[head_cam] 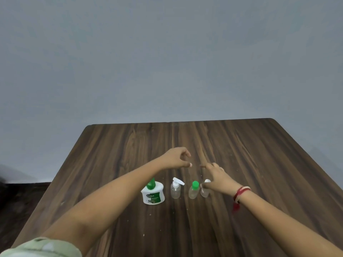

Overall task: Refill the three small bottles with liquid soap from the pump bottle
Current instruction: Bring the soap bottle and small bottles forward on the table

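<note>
A white pump bottle with a green label and green pump top stands on the wooden table. To its right stand three small clear bottles in a row: one with a white pump head, one with a green cap, one with a white cap, partly covered by my right hand. My left hand hovers above and beyond the bottles, fingers loosely curled, holding nothing. My right hand reaches over the white-capped bottle with fingers spread, holding nothing.
The dark wood table runs to a far edge against a grey wall. Its left edge drops to a dark floor. Small white specks dot the tabletop. Red bangles circle my right wrist.
</note>
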The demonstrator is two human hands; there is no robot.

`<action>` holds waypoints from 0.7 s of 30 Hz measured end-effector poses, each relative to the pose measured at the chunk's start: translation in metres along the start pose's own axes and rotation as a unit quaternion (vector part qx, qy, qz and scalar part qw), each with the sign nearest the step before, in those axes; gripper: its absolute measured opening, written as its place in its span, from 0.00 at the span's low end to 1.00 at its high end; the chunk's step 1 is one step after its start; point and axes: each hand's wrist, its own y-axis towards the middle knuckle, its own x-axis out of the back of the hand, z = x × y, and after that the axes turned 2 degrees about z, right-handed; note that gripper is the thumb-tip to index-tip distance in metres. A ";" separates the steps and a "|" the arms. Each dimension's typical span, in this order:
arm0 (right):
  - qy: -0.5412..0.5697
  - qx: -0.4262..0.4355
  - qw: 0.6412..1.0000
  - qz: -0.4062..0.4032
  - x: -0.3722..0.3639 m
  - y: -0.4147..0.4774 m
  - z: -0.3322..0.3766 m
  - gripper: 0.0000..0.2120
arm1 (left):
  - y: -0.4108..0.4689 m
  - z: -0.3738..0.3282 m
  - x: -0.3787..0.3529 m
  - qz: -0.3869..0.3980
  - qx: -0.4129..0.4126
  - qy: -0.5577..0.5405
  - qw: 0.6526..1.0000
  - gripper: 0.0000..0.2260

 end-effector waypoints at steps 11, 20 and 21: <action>0.039 0.038 0.998 -0.024 0.010 0.013 0.022 0.27 | -0.044 0.040 0.030 -0.148 0.053 -0.076 0.985 0.12; -0.023 0.145 0.989 0.022 -0.008 0.031 0.034 0.32 | -0.043 0.057 0.017 -0.168 0.020 -0.065 0.983 0.11; -0.040 0.160 0.986 0.020 -0.009 0.031 0.036 0.32 | -0.043 0.058 0.018 -0.176 0.010 -0.062 0.982 0.11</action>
